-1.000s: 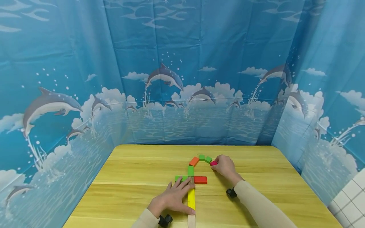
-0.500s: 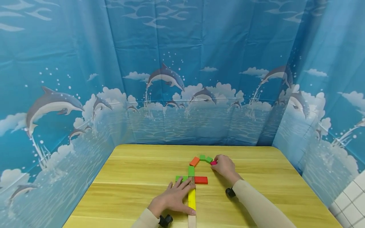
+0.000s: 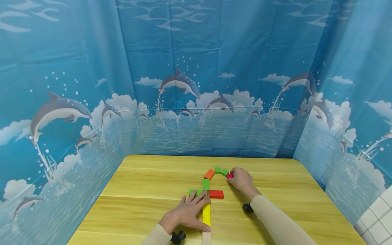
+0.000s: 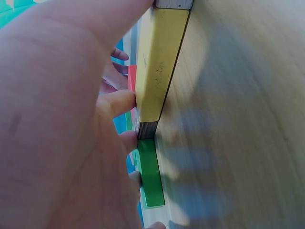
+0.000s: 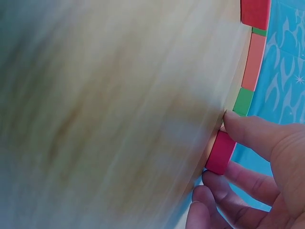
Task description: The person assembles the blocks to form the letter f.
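While left hand (image 3: 186,215) lies flat on yellow block (image 3: 206,214) — right hand (image 3: 242,180) pinches half-hidden pink block (image 3: 229,175).

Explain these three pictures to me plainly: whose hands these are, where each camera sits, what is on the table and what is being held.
No machine here: a person works with two bare hands. The wide picture comes from a camera on the person's head, looking down at a wooden table ringed by a dolphin-print curtain. The two close-ups come from cameras strapped to the wrists. Coloured flat blocks lie in a line that hooks at the far end. The left hand rests flat, fingers against the yellow block; the left wrist view shows the same block and a green block. The right hand pinches a pink block at the hook's tip, seen close in the right wrist view.
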Available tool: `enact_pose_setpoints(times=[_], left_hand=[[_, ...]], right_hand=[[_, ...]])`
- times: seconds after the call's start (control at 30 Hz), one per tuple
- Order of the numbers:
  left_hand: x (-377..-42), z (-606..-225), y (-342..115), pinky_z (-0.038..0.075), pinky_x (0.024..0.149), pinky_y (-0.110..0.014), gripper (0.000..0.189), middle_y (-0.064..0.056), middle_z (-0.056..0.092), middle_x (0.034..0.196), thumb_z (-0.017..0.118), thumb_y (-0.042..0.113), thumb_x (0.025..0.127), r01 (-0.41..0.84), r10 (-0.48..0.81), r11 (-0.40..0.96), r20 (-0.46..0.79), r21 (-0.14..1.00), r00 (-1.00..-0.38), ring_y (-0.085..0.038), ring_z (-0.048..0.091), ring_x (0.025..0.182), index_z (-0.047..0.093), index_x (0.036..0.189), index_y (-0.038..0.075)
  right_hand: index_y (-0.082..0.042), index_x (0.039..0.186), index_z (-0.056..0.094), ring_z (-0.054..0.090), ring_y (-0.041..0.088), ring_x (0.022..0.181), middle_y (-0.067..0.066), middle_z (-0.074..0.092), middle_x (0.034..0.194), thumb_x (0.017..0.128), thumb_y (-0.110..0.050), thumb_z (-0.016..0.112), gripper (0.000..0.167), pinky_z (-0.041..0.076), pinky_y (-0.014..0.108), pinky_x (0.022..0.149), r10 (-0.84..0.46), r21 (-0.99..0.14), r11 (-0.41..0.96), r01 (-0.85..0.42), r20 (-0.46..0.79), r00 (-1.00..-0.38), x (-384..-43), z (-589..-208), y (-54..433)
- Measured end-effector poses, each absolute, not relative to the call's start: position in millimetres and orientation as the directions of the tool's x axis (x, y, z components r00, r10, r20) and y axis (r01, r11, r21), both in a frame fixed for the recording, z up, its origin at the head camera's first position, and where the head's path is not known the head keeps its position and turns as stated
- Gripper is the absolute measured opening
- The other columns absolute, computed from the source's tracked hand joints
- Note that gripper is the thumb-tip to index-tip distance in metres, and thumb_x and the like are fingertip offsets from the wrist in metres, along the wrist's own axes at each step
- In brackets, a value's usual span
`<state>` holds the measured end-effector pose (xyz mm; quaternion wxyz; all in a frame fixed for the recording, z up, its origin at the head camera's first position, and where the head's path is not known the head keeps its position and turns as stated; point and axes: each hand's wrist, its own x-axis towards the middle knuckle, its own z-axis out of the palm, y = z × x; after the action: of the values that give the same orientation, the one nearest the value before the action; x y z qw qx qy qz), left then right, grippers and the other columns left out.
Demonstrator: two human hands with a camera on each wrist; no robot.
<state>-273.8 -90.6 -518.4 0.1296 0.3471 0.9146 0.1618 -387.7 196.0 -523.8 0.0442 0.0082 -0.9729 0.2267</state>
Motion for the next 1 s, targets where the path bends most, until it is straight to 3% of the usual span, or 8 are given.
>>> enact_pose_setpoints(times=[0.43, 0.63, 0.77, 1.0], left_hand=[[-275.7, -518.1, -90.6, 0.017, 0.108, -0.075, 0.097, 0.000, 0.006, 0.169, 0.063, 0.075, 0.083, 0.610, 0.690, 0.695, -0.116, 0.380, -0.714, -0.040, 0.007, 0.152, 0.026, 0.161, 0.032], [-278.5, -520.7, -92.3, 0.015, 0.109, -0.075, 0.098, -0.001, 0.004, 0.169, 0.061, 0.076, 0.083, 0.610, 0.696, 0.690, -0.124, 0.388, -0.708, -0.038, 0.004, 0.153, 0.021, 0.162, 0.033], [-280.3, -518.9, -93.1, 0.012, 0.111, -0.074, 0.099, -0.005, 0.003, 0.169, 0.061, 0.074, 0.085, 0.624, 0.706, 0.670, -0.088, 0.402, -0.702, -0.036, 0.000, 0.153, 0.017, 0.163, 0.031], [-281.5, -506.9, -95.9, 0.013, 0.112, -0.072, 0.086, -0.004, 0.008, 0.169, 0.061, 0.062, 0.093, 0.597, 0.622, 0.704, 0.071, 0.385, -0.780, -0.037, 0.005, 0.153, 0.021, 0.162, 0.031]], right_hand=[[-0.006, 0.112, 0.073, 0.060, 0.023, 0.077, 0.007, 0.069, 0.097, 0.080, -0.031, 0.087, 0.043, 0.051, 0.042, 0.064, 0.000, -0.428, 0.903, -0.047, 0.108, -0.994, -389.5, -525.1, 196.3], [-0.005, 0.127, 0.068, 0.063, 0.026, 0.085, 0.013, 0.068, 0.113, 0.079, -0.037, 0.087, 0.061, 0.052, 0.043, 0.065, -0.010, -0.433, 0.900, -0.048, 0.089, -0.996, -383.9, -517.3, 193.9], [-0.006, 0.131, 0.066, 0.065, 0.029, 0.090, 0.018, 0.063, 0.125, 0.083, -0.037, 0.084, 0.060, 0.053, 0.044, 0.064, -0.020, -0.449, 0.890, -0.079, 0.133, -0.991, -378.2, -507.1, 190.5], [-0.008, 0.136, 0.064, 0.058, 0.021, 0.066, 0.021, 0.061, 0.124, 0.092, -0.032, 0.075, 0.052, 0.044, 0.036, 0.049, -0.084, -0.472, 0.864, -0.176, 0.208, -0.974, -360.9, -486.5, 183.4]])
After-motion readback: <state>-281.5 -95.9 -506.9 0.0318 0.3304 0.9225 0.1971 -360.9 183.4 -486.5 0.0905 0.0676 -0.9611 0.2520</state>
